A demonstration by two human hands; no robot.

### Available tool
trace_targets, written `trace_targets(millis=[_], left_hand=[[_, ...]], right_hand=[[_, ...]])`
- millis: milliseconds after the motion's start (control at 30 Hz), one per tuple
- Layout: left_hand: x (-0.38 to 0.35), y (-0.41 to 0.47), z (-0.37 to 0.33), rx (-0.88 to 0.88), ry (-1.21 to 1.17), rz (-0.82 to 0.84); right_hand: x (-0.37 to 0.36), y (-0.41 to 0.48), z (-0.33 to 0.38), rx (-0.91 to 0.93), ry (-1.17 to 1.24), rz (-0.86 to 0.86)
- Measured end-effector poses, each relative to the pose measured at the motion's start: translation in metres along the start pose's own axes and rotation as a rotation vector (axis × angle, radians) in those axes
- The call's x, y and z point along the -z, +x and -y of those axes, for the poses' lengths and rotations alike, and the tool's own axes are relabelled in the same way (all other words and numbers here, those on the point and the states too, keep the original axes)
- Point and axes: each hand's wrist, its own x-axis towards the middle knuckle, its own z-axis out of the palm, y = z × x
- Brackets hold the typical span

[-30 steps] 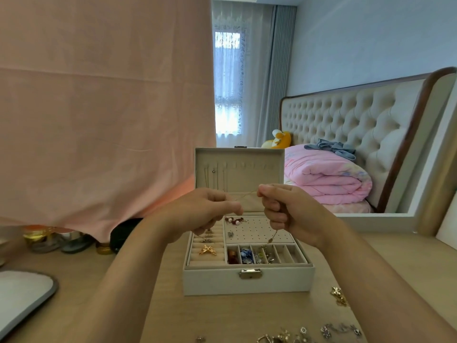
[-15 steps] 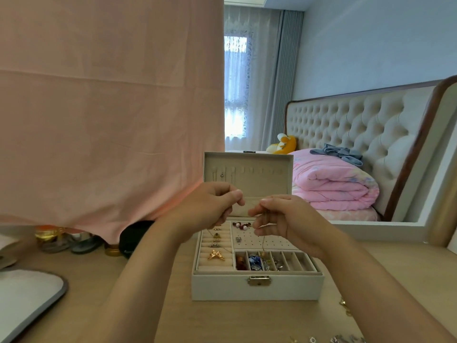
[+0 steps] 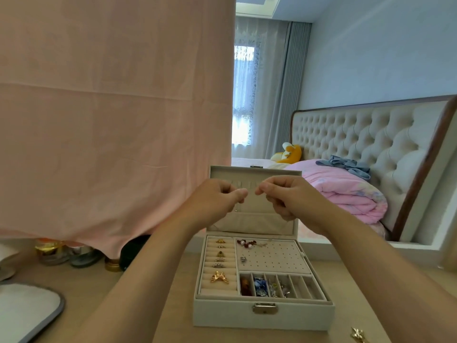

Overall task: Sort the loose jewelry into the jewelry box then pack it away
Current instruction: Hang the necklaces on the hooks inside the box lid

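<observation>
An open grey jewelry box (image 3: 263,315) stands on the wooden table, its lid (image 3: 254,173) upright. Rings sit in the left rolls, among them a gold bow-shaped piece (image 3: 219,278). A red and pearl piece (image 3: 246,243) lies on the earring pad, and small items fill the front slots (image 3: 259,285). My left hand (image 3: 217,199) and my right hand (image 3: 284,196) are raised in front of the lid, fingertips nearly touching. Each pinches an end of a very thin chain, which is barely visible between them.
A pink cloth (image 3: 111,115) hangs at left over jars (image 3: 52,251) and a dark case (image 3: 134,251). A grey-rimmed tray (image 3: 32,308) lies at lower left. A loose gold piece (image 3: 357,334) sits at the table's front right. A bed with pink quilt (image 3: 346,194) lies behind.
Both hands rose from above the box's tray to the level of the lid's hooks and came closer together. The view tilted up, hiding most of the loose jewelry at the table's front.
</observation>
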Motion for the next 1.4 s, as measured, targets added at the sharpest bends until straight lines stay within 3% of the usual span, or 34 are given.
trace_targets(millis=[100, 267, 533, 700, 867, 1000, 1133, 1400], left_hand=[[-0.003, 0.022, 0.005, -0.001, 0.117, -0.036], [-0.019, 0.055, 0.018, 0.015, 0.254, -0.194], [-0.039, 0.075, 0.025, 0.111, 0.339, -0.305], [-0.042, 0.08, 0.026, 0.151, 0.313, -0.324], [-0.047, 0.068, 0.033, 0.166, 0.244, -0.224], [-0.047, 0.056, 0.033, 0.178, 0.084, -0.179], [-0.046, 0.036, 0.024, 0.214, -0.086, -0.094], [-0.036, 0.014, 0.019, 0.155, -0.048, 0.088]], right_hand=[[0.001, 0.023, -0.005, 0.043, -0.16, -0.223], [-0.008, 0.058, -0.024, 0.097, -0.355, -0.453], [-0.028, 0.079, -0.042, 0.022, -0.385, -0.691], [-0.033, 0.077, -0.041, 0.018, -0.407, -0.684], [-0.034, 0.07, -0.054, -0.098, -0.415, -0.583], [-0.037, 0.053, -0.044, -0.21, -0.26, -0.433], [-0.047, 0.031, -0.026, -0.36, 0.089, -0.231], [-0.052, 0.021, -0.029, -0.317, 0.202, -0.212]])
